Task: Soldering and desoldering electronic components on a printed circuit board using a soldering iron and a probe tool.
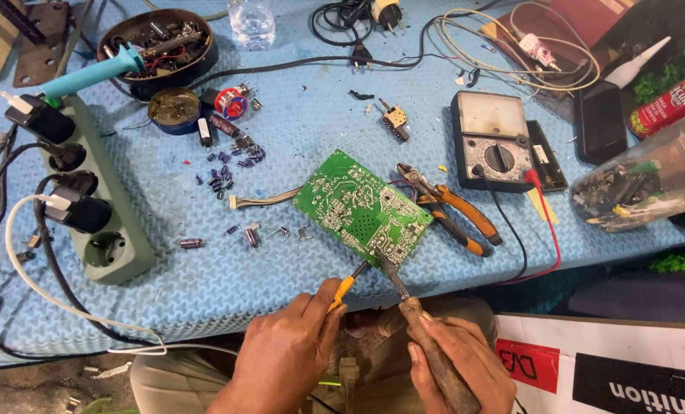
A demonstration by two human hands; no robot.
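A green circuit board lies solder side up, tilted, near the table's front edge. My left hand grips a small yellow-handled tool whose tip touches the board's near corner. My right hand holds a soldering iron with a worn wooden handle; its metal tip meets the same corner beside the yellow tool. Both hands sit just off the table's front edge.
Orange-handled pliers lie right of the board, beside an analogue multimeter with red and black leads. A grey-green power strip sits left. Small capacitors are scattered behind the board. A solder tin, a parts bowl and a clear jar stand around.
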